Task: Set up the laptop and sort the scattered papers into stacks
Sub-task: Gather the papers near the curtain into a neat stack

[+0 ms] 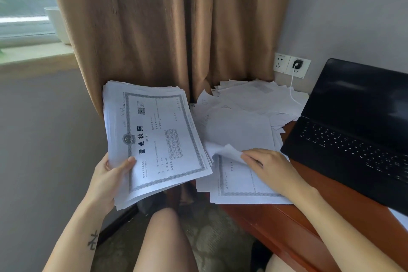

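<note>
Handling: the loose sheet (pixel 230 153) is light, limp and slick, so a corner pinch suits it.
Right hand (pixel 271 168): pinches that sheet's curled corner, atop the scattered papers (pixel 254 104) on the tabletop (pixel 331 201).
Left hand (pixel 110 179): grips the paper stack (pixel 159 139) at its near edge, held beside the tabletop.
Laptop (pixel 353 128): open, right of the papers.

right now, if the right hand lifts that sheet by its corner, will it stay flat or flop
Likely floppy: the sheet curls up where the right hand pinches its corner. Probably light, and it may drag neighbouring loose papers along.
</note>
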